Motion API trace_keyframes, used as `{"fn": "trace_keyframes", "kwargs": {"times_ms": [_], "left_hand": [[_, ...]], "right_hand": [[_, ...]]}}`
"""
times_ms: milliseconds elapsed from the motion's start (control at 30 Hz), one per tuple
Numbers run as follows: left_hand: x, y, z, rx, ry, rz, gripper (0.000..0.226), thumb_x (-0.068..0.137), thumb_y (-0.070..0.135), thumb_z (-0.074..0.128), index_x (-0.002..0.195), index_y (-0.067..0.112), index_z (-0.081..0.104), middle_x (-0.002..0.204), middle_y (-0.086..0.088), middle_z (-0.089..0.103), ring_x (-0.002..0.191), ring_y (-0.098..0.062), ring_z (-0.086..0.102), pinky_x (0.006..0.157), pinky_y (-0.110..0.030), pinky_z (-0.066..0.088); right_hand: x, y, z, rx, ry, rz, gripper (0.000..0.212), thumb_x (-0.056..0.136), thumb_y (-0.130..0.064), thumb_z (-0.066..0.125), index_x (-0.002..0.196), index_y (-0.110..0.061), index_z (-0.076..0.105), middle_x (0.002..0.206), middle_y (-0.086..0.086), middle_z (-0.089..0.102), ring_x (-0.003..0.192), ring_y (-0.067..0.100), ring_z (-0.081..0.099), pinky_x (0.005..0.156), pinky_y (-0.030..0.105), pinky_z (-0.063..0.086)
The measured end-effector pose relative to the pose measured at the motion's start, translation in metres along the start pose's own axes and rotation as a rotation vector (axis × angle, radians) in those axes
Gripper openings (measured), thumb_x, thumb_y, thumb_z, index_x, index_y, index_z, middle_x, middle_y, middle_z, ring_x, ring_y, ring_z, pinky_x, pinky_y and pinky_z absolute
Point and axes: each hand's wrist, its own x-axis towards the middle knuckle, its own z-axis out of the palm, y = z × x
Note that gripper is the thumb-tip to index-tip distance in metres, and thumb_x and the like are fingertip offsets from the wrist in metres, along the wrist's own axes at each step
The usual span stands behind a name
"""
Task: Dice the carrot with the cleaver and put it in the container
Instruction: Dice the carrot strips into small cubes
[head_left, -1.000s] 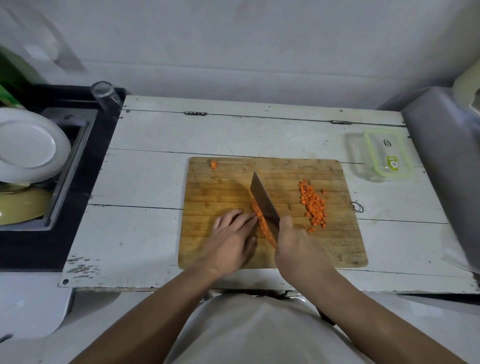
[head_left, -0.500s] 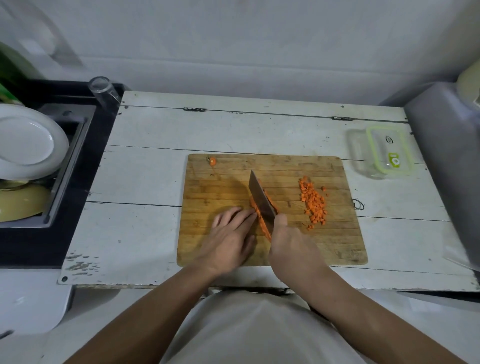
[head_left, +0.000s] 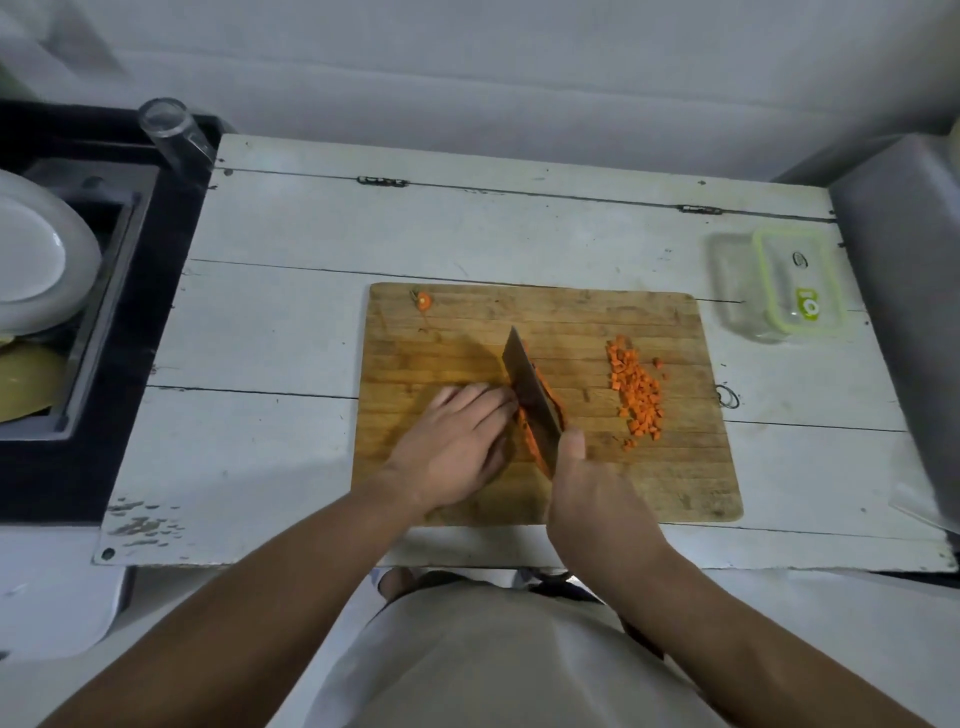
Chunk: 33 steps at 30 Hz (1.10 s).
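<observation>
Shifted slightly along the carrot on the board: cleaver gripped by right hand, left hand pressing flat, fingertips risking nicks beside the blade, container well apart.

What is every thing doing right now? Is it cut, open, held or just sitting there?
Carrot strips: uncut, under the blade.
Diced carrot: loose pile on the board.
Cleaver: gripped, edge on the carrot.
Left hand: fingers pressing the carrot.
Right hand: gripping the cleaver.
Container: open, empty.
Lid: off, leaning on the container.
Glass: upright, empty.
</observation>
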Motion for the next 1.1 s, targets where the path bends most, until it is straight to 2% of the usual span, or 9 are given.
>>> {"fn": "trace_keyframes", "kwargs": {"times_ms": [133,267,367,533,667,767,900,1000,1100], "left_hand": [[0.001,-0.003,0.000,-0.014,-0.010,-0.006,0.048,0.097,0.034,0.049,0.138,0.011,0.060,0.141,-0.003,0.058,0.130,-0.023,0.050,0.107,-0.042,0.041],[0.001,-0.002,-0.001,-0.006,-0.039,-0.019,0.051,0.096,0.034,0.046,0.140,0.012,0.059,0.143,-0.002,0.057,0.131,-0.022,0.049,0.107,-0.040,0.040],[-0.002,0.000,-0.002,-0.006,-0.058,-0.033,0.052,0.096,0.035,0.046,0.142,0.014,0.057,0.145,-0.001,0.056,0.134,-0.021,0.047,0.108,-0.041,0.040],[0.002,-0.001,-0.005,-0.018,-0.070,-0.044,0.054,0.096,0.037,0.039,0.142,0.014,0.057,0.145,-0.001,0.055,0.135,-0.021,0.046,0.110,-0.043,0.040],[0.002,-0.001,-0.005,-0.014,-0.084,-0.028,0.055,0.095,0.038,0.039,0.139,0.011,0.059,0.143,-0.003,0.057,0.133,-0.023,0.047,0.108,-0.042,0.041],[0.002,-0.002,-0.004,-0.004,-0.091,-0.045,0.055,0.096,0.038,0.038,0.142,0.014,0.056,0.147,-0.001,0.054,0.135,-0.020,0.045,0.110,-0.042,0.039],[0.000,0.005,-0.004,0.005,-0.083,-0.070,0.051,0.100,0.032,0.035,0.144,0.016,0.055,0.150,0.000,0.052,0.137,-0.018,0.044,0.112,-0.042,0.038],[-0.011,0.018,-0.005,-0.052,-0.053,-0.110,0.050,0.098,0.028,0.045,0.146,0.016,0.054,0.152,-0.001,0.047,0.139,-0.020,0.042,0.115,-0.041,0.037],[-0.029,0.036,-0.003,-0.101,-0.060,-0.033,0.051,0.091,0.029,0.053,0.141,0.018,0.057,0.146,0.000,0.050,0.134,-0.019,0.044,0.111,-0.038,0.037]], "right_hand": [[0.005,-0.006,0.006,-0.016,-0.026,0.022,0.057,0.093,0.000,0.040,0.144,-0.008,0.015,0.096,0.011,0.068,0.087,0.029,0.069,0.065,0.035,0.049],[0.011,-0.006,0.003,0.020,-0.040,0.037,0.045,0.092,0.002,0.043,0.133,-0.010,0.027,0.080,0.007,0.062,0.077,0.029,0.068,0.058,0.035,0.048],[0.005,-0.002,-0.004,-0.012,-0.044,0.040,0.046,0.092,0.001,0.041,0.134,-0.010,0.028,0.087,0.012,0.066,0.076,0.028,0.067,0.058,0.033,0.044],[0.001,-0.007,0.003,-0.096,-0.046,0.032,0.058,0.092,-0.001,0.043,0.144,-0.009,0.018,0.093,0.010,0.068,0.083,0.026,0.070,0.063,0.030,0.050],[0.013,-0.013,0.010,-0.082,-0.058,0.061,0.061,0.093,-0.001,0.043,0.146,-0.008,0.016,0.096,0.011,0.067,0.088,0.030,0.070,0.073,0.039,0.057],[0.017,-0.004,0.000,0.054,-0.120,0.074,0.047,0.093,-0.003,0.046,0.134,-0.011,0.026,0.092,0.013,0.065,0.085,0.033,0.069,0.068,0.042,0.054],[0.022,0.013,-0.022,0.262,-0.227,0.102,0.015,0.099,-0.008,0.043,0.105,-0.018,0.034,0.083,0.015,0.062,0.055,0.026,0.070,0.046,0.043,0.059],[0.021,0.015,-0.019,0.246,-0.213,0.104,0.016,0.099,-0.007,0.042,0.105,-0.019,0.033,0.083,0.016,0.062,0.052,0.025,0.070,0.044,0.043,0.058],[0.018,0.014,-0.009,0.184,-0.175,0.092,0.022,0.095,-0.003,0.045,0.101,-0.019,0.030,0.079,0.014,0.062,0.055,0.027,0.069,0.048,0.047,0.058]]}}
